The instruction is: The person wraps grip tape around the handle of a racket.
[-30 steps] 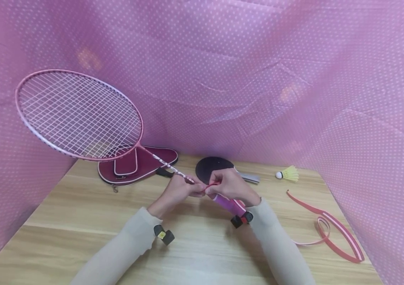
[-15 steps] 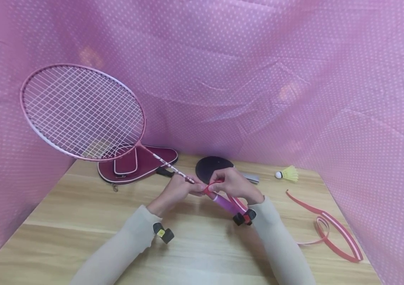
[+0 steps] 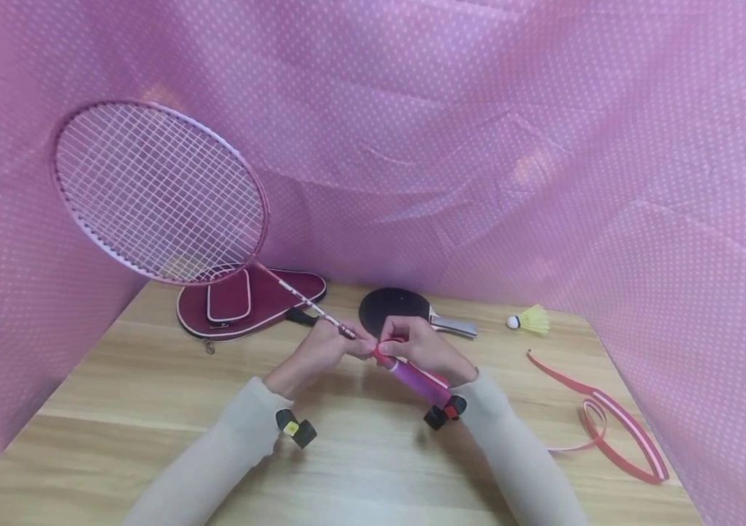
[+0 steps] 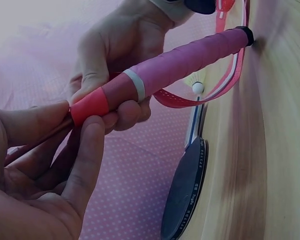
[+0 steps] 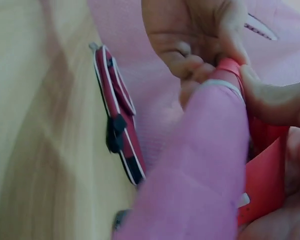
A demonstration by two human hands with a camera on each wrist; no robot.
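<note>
A pink badminton racket [image 3: 161,193] slants up to the left over the wooden table [image 3: 116,387]. My left hand [image 3: 320,349] pinches it where the thin shaft [image 3: 310,308] meets the handle; the left fingers [image 4: 85,160] press on a band of red grip tape [image 4: 90,106]. My right hand [image 3: 420,346] curls round the purple handle [image 3: 415,378] just below that band, with a loose red perforated strip [image 4: 187,101] hanging under the handle [image 4: 190,62]. In the right wrist view the purple handle [image 5: 200,175] fills the front, the red tape [image 5: 260,175] beside my right thumb.
A maroon racket case [image 3: 241,303] lies at the back left. A black table tennis paddle [image 3: 391,307] and a yellow shuttlecock [image 3: 530,320] lie behind the hands. A long red and white strip [image 3: 609,416] loops at the right edge. Pink dotted cloth [image 3: 478,146] walls the table.
The racket head has risen and swung more upright, toward the right. Both hands keep their hold at the top of the handle and have shifted slightly lower.
</note>
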